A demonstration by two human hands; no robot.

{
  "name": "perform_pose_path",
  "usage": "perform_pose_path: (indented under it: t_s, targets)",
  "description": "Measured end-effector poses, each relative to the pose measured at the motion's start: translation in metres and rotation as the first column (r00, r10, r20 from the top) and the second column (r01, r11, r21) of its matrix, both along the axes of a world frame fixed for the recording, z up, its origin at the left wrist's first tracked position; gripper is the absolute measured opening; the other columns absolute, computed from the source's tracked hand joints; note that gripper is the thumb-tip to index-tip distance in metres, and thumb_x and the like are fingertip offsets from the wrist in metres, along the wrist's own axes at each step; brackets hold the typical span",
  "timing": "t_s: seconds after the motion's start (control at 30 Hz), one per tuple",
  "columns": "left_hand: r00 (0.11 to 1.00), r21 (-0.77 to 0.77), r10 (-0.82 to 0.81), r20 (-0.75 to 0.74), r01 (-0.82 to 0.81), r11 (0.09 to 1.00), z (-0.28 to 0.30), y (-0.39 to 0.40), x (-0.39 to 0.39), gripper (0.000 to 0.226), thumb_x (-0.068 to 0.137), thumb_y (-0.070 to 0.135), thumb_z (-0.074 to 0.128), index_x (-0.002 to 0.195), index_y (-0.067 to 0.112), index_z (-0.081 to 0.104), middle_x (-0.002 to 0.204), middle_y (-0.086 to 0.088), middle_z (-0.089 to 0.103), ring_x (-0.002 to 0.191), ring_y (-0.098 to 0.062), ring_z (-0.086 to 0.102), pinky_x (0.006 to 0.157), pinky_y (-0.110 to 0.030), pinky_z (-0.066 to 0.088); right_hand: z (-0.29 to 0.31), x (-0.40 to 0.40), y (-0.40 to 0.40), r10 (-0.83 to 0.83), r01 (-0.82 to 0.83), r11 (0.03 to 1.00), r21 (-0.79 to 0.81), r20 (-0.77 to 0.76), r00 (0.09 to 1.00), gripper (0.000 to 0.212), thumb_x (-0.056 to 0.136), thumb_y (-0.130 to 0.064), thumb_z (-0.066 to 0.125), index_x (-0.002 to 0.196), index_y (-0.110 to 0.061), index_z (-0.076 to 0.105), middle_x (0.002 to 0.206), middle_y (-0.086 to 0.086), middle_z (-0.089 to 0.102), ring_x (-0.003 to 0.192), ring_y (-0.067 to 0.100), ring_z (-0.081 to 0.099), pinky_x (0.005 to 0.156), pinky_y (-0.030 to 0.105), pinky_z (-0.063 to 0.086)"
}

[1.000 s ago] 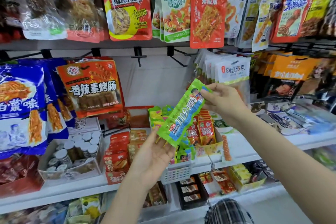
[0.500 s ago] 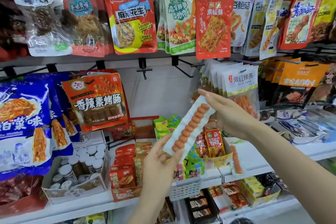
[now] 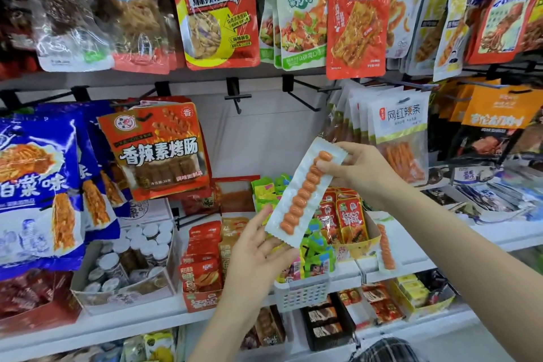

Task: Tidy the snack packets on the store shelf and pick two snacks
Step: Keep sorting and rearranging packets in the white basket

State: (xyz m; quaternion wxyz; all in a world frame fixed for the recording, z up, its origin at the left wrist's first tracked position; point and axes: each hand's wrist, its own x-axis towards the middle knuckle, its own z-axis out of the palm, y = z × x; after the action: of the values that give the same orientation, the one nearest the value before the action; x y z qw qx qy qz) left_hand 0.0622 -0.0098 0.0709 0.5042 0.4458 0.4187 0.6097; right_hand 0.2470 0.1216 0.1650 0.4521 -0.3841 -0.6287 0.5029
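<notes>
A long snack packet [image 3: 302,191] is held slantwise in front of the shelf, its white back facing me with a clear window showing an orange twisted stick. My right hand [image 3: 364,173] pinches its upper end between thumb and fingers. My left hand [image 3: 255,253] is below it, palm towards me. The packet's lower end lies on its fingers and the thumb touches the packet's left edge. More green packets of the same kind stand in a white basket [image 3: 302,291] on the shelf behind the packet.
A loose orange stick packet [image 3: 385,247] lies on the white shelf [image 3: 411,267]. Hanging bags fill the pegs above: a red peanut bag [image 3: 214,9], an orange bag [image 3: 158,150], blue bags [image 3: 35,179]. Two pegs [image 3: 236,97] are bare. A box of small jars [image 3: 132,261] stands at the left.
The packet has been turned over: a second ago its green printed front faced me, now its white back does. My left hand's grip on the lower end has loosened.
</notes>
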Motion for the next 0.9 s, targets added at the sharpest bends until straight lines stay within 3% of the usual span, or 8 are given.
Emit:
perform_pose_path:
  t_s: [0.07,0.17,0.3,0.43,0.57,0.7,0.8,0.9]
  targets:
    - [0.998,-0.012,-0.060,0.026,0.061,0.998,0.000,0.003,0.000,0.056,0.085,0.023,0.075,0.137,0.026,0.054,0.126,0.002,0.068,0.116,-0.020,0.065,0.090,-0.034,0.057,0.000,0.001,0.001,0.059,-0.060,0.998,-0.020,-0.046,0.997,0.025,0.084,-0.004,0.071,0.109,-0.001,0.066,0.099,0.016,0.074,0.091,0.028,0.073,0.075,0.037,0.061]
    - [0.913,-0.149,-0.188,0.362,0.256,0.955,0.004,0.011,0.007,0.059,0.090,0.058,0.046,0.131,0.019,0.060,0.128,-0.013,0.066,0.112,-0.033,0.066,0.084,-0.039,0.059,-0.002,-0.001,0.002,0.217,-0.230,0.972,-0.057,-0.174,0.961,0.026,0.085,-0.003,0.066,0.110,-0.002,0.063,0.095,0.014,0.070,0.093,0.026,0.069,0.081,0.035,0.058]
    - [0.824,-0.167,-0.187,0.536,0.320,0.933,0.004,0.029,0.009,0.044,0.086,0.027,0.065,0.127,0.010,0.064,0.109,-0.015,0.069,0.074,-0.020,0.064,0.063,-0.029,0.057,-0.003,0.003,0.009,0.272,-0.292,0.954,-0.072,-0.203,0.940,0.020,0.092,-0.001,0.059,0.111,-0.004,0.063,0.107,0.016,0.068,0.107,0.032,0.066,0.097,0.042,0.053]
    - [0.993,-0.110,-0.043,0.107,0.055,0.992,0.003,0.049,-0.006,0.036,0.077,0.014,0.078,0.111,0.024,0.073,0.105,-0.002,0.069,0.085,-0.009,0.064,0.070,-0.022,0.054,0.003,0.022,0.023,0.321,-0.353,0.900,-0.255,-0.160,0.934,0.043,0.100,0.005,0.034,0.128,-0.010,0.063,0.132,0.023,0.059,0.115,0.037,0.063,0.097,0.041,0.053]
    - [0.904,0.142,0.199,-0.377,-0.156,0.978,0.004,0.071,-0.023,0.019,0.086,0.001,0.072,0.096,0.018,0.072,0.099,0.001,0.070,0.069,-0.004,0.059,0.067,-0.014,0.046,0.014,0.032,0.029,0.372,-0.421,0.822,-0.382,-0.198,0.907,0.045,0.100,-0.012,0.030,0.134,-0.018,0.060,0.147,0.005,0.044,0.115,0.046,0.060,0.092,0.047,0.055]
    - [0.820,0.251,0.274,-0.502,-0.165,0.954,0.006,0.096,-0.028,0.023,0.085,0.001,0.073,0.091,0.023,0.069,0.102,-0.003,0.064,0.076,-0.021,0.059,0.071,-0.028,0.052,0.013,0.020,0.034,0.153,-0.141,0.986,-0.088,0.148,0.977,0.052,0.093,-0.015,0.064,0.138,-0.038,0.051,0.126,-0.021,0.048,0.089,0.025,0.074,0.073,0.030,0.061]
    - [0.796,0.198,0.262,-0.545,-0.181,0.963,0.002,0.126,-0.027,0.029,0.086,0.007,0.074,0.099,0.025,0.055,0.099,0.000,0.063,0.079,-0.008,0.062,0.072,-0.029,0.053,0.007,0.015,0.044,-0.061,0.038,0.994,0.106,0.228,0.972,0.030,0.090,-0.007,0.067,0.115,-0.024,0.064,0.113,0.000,0.069,0.077,0.012,0.074,0.057,0.016,0.055]
    - [0.510,0.280,0.353,-0.784,-0.217,0.935,-0.010,0.161,-0.035,0.038,0.089,0.019,0.070,0.122,0.015,0.052,0.121,-0.005,0.059,0.113,-0.020,0.054,0.095,-0.029,0.039,-0.005,0.015,0.054,-0.278,0.189,0.935,0.299,0.294,0.914,0.006,0.093,-0.014,0.065,0.096,-0.019,0.067,0.094,0.004,0.074,0.066,0.003,0.071,0.048,0.014,0.050]
